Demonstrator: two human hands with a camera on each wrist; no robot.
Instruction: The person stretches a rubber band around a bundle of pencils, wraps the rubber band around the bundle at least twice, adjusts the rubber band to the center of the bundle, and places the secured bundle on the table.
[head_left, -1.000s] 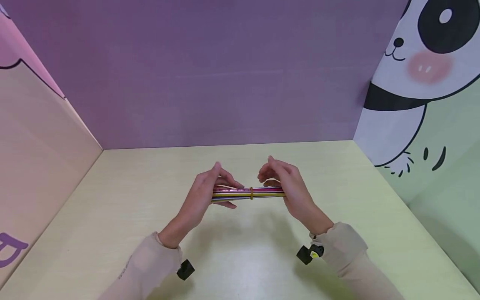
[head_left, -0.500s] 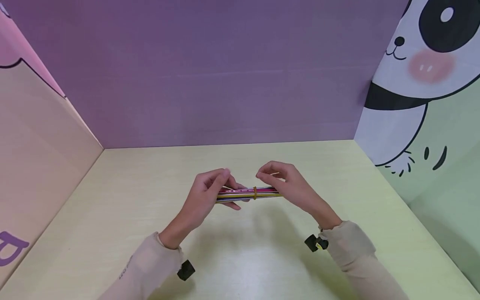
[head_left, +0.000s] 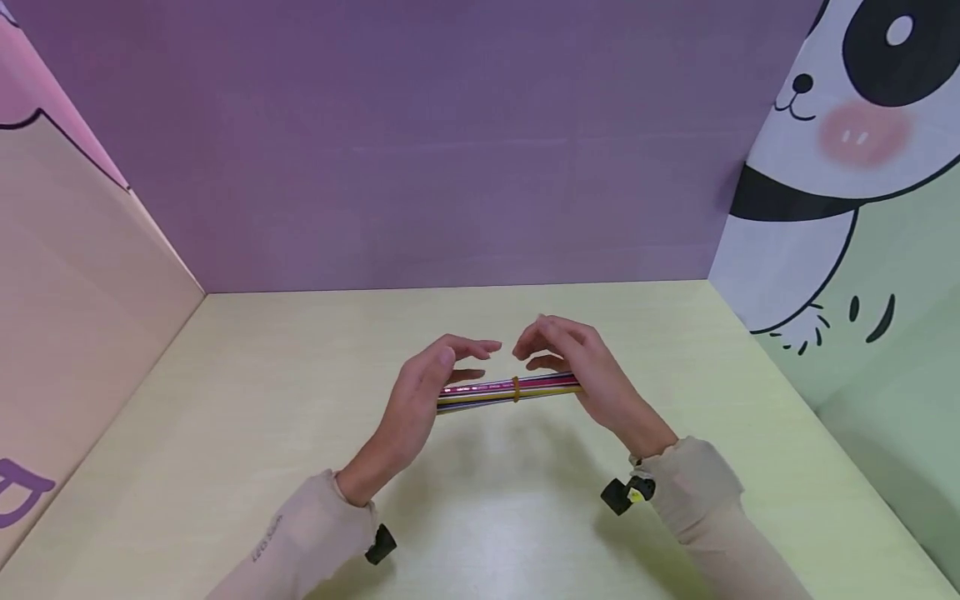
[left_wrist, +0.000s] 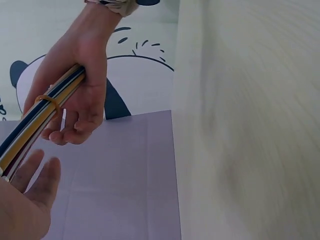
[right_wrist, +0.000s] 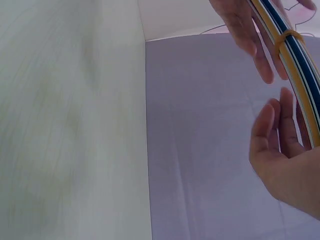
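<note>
A bundle of slim, pencil-like coloured sticks [head_left: 480,395], striped pink, yellow, white and dark blue, spans the gap between both hands above the table. An orange-brown rubber band [head_left: 516,389] circles it around the middle. The left hand [head_left: 422,392] has the bundle's left end against its palm, with its fingers extended above the sticks. At the other end, the right hand [head_left: 585,375] meets the bundle with its palm, its fingers loosely bent and not wrapped round it. In the left wrist view, the rubber band [left_wrist: 48,101] sits nearer the right palm. Both bundle ends are hidden by the hands.
A pale wood-look table [head_left: 300,367] lies below the hands. Behind it rises a purple panel [head_left: 450,150], with a beige and pink panel [head_left: 82,258] on the left and a green panda-printed panel [head_left: 892,350] on the right. Each wrist wears a small black camera [head_left: 381,544].
The left fingers, earlier on and under the bundle, have lifted and straightened above it. The right fingers came together near the thumb, then loosened. The bundle has shifted slightly right and tilted up rightward.
</note>
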